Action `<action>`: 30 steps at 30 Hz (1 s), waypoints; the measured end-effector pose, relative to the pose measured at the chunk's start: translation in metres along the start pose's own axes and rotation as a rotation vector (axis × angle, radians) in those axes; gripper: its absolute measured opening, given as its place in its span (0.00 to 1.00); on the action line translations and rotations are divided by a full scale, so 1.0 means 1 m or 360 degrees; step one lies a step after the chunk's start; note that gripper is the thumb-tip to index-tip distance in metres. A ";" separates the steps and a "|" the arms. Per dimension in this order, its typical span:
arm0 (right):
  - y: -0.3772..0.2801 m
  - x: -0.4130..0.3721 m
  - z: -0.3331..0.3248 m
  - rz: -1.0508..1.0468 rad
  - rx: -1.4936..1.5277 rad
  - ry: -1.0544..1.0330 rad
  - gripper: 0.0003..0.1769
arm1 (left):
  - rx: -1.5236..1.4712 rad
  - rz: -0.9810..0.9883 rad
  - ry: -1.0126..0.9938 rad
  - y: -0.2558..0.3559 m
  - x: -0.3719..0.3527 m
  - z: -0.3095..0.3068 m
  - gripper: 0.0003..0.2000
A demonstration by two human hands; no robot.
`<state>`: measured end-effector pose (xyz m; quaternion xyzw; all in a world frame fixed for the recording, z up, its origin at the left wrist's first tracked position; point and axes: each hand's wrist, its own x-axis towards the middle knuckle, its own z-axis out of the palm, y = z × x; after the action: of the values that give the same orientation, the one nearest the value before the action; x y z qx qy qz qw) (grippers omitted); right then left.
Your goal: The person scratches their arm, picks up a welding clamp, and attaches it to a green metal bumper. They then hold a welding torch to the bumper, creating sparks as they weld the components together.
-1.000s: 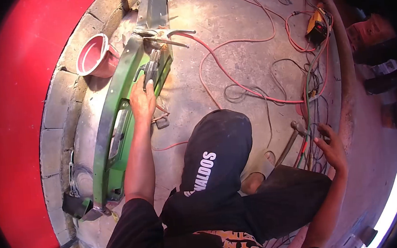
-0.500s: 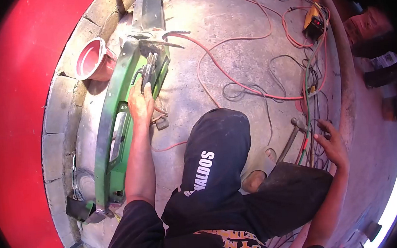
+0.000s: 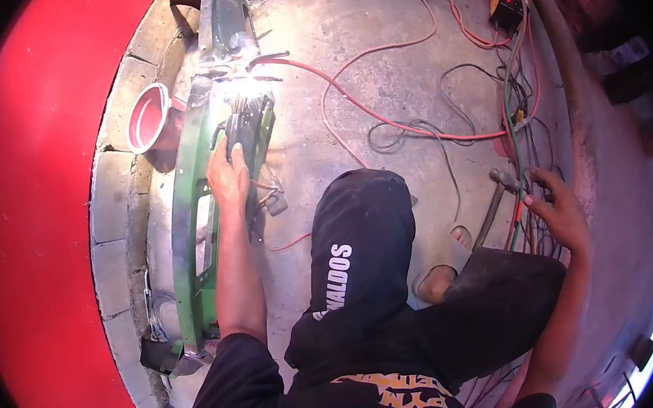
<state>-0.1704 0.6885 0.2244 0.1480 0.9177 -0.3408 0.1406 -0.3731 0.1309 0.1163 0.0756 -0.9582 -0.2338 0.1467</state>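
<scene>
My left hand is closed round the lower end of a dark tool against the green metal frame. A bright white glare lies just beyond the tool, where the frame meets a grey metal bar, and it hides the detail there. My right hand is raised at the right, its fingers apart and nothing in them. Close to its fingertips, a hammer rests near a bundle of cables.
A red bucket stands left of the frame, beside a curb of concrete blocks. Red and black cables cross the floor. A yellow and black device lies at the upper right.
A bright glare has appeared beyond the tool in my left hand. The view has shifted slightly; my right hand stays raised with its fingers apart.
</scene>
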 end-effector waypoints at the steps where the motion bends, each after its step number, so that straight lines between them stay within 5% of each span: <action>1: 0.001 0.000 0.000 0.0005 0.0027 0.0004 0.33 | -0.0008 0.0007 0.0005 0.001 0.000 -0.001 0.23; 30: 0.003 -0.004 -0.002 0.0033 0.0015 0.0006 0.33 | 0.0038 0.0112 0.0078 -0.009 0.009 0.007 0.24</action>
<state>-0.1662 0.6914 0.2260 0.1588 0.9147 -0.3435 0.1418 -0.3833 0.1240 0.1081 0.0492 -0.9590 -0.2153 0.1774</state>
